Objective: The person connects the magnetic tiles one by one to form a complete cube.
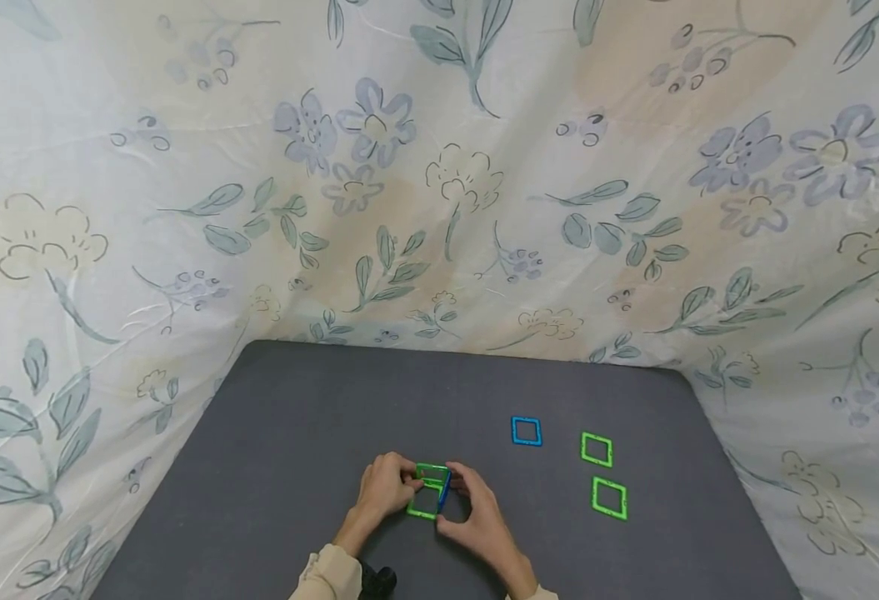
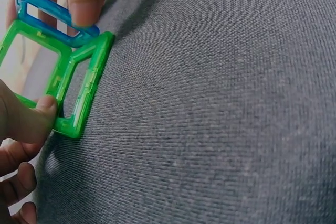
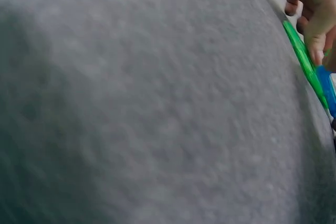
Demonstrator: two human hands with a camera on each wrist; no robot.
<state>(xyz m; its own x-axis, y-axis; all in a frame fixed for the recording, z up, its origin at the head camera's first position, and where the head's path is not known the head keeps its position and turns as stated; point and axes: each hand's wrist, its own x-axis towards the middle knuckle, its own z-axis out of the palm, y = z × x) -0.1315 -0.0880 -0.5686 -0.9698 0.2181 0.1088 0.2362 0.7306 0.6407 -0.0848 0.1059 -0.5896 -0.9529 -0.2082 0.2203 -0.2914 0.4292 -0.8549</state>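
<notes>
A small structure of square magnetic frames (image 1: 430, 490) stands near the front of the dark grey table (image 1: 297, 433): green squares (image 2: 79, 77) with one blue square (image 2: 50, 11) upright on its right side. My left hand (image 1: 387, 487) pinches a green square from the left, thumb on its edge (image 2: 44, 109). My right hand (image 1: 476, 512) holds the blue square (image 1: 444, 490) from the right, a fingertip (image 2: 84, 9) on its top edge. In the right wrist view only a green edge (image 3: 304, 61) and a bit of blue (image 3: 326, 85) show.
Loose squares lie flat to the right: a blue one (image 1: 526, 431) and two green ones (image 1: 596, 449), (image 1: 609, 497). A floral sheet (image 1: 439, 183) rises behind and at both sides of the table. A small black object (image 1: 377, 579) sits by my left sleeve.
</notes>
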